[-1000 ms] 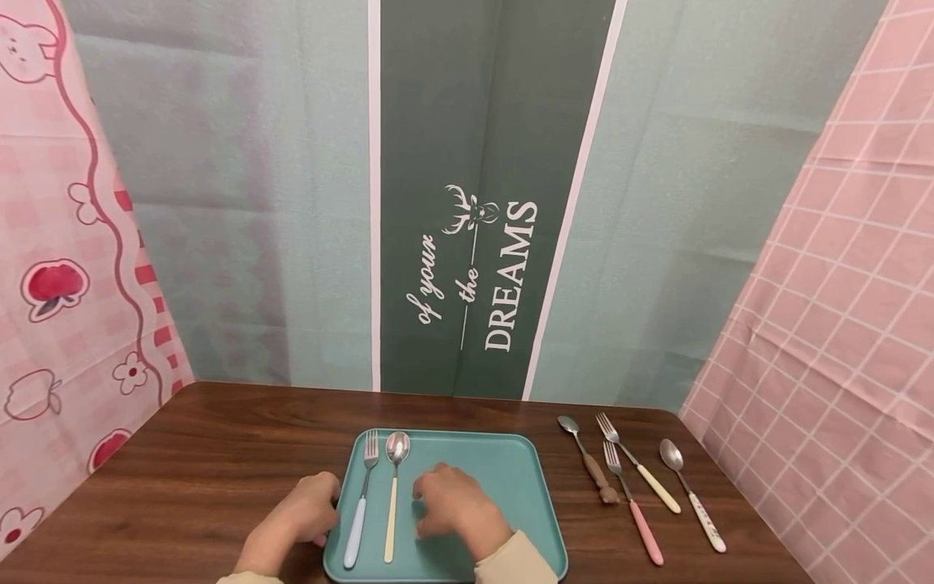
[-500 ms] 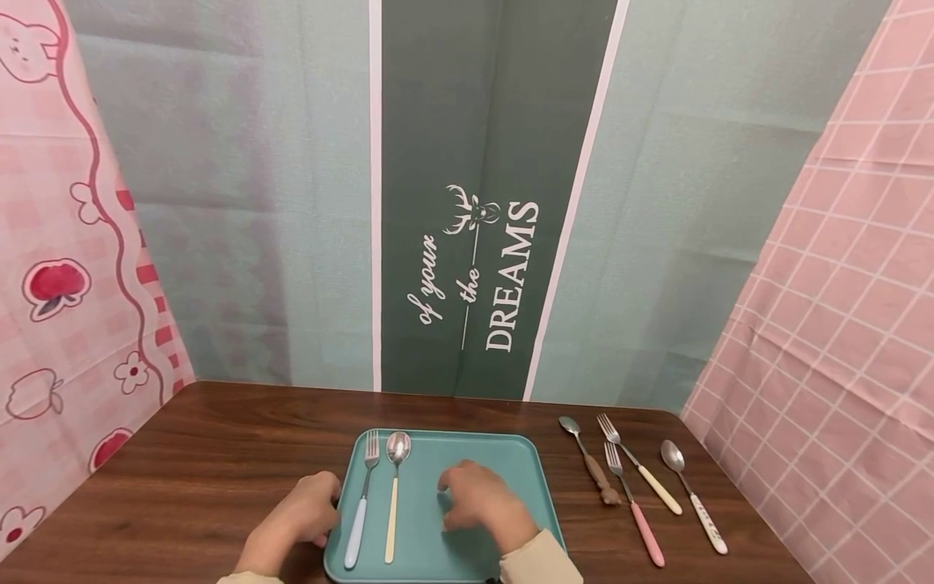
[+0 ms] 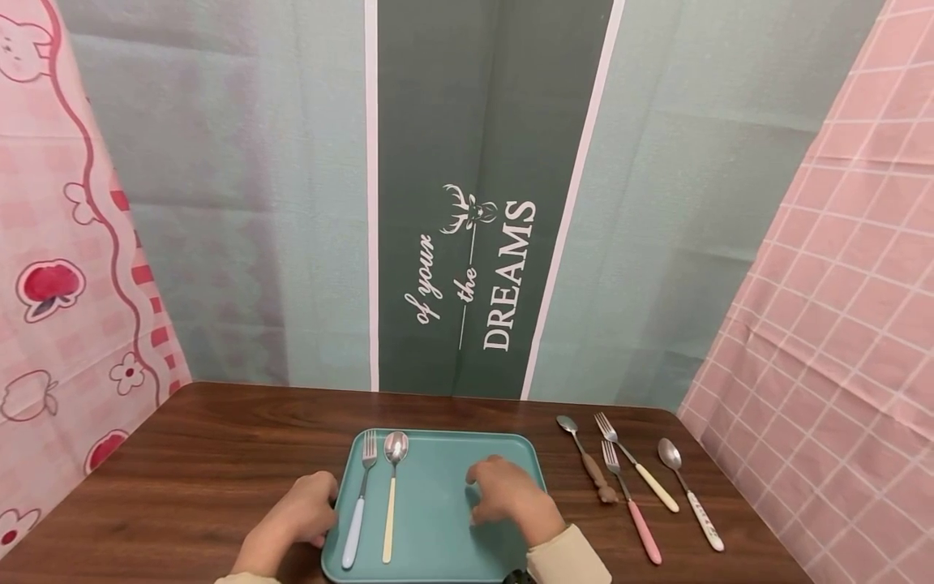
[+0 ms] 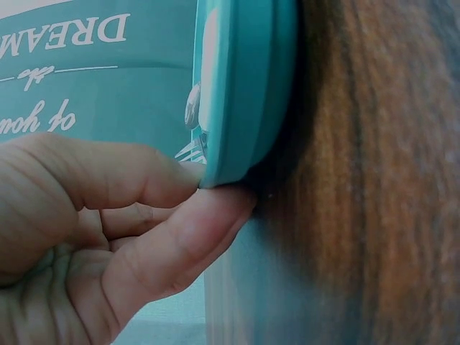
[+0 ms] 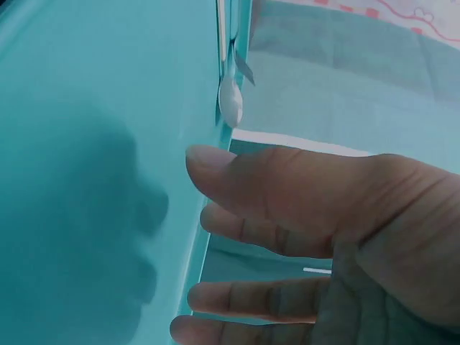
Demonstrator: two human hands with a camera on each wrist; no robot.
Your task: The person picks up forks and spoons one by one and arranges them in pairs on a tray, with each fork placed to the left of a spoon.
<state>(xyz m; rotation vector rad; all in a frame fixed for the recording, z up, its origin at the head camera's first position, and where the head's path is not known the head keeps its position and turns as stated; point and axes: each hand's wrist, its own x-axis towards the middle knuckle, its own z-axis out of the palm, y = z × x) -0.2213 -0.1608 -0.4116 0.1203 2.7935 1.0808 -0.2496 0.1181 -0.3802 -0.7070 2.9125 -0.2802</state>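
Your right hand (image 3: 505, 491) has shifted right, grip spread over the tray (image 3: 438, 487), which sits toward the near side of the table (image 3: 182, 487). Your left hand (image 3: 310, 503) pinches the tray's left rim; best hold it level so fork (image 3: 357, 519) and spoon (image 3: 390, 515) don't slide.

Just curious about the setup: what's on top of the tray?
A fork and a spoon lie side by side on the tray. In the head view, the right hand and sleeve hide part of its right side.
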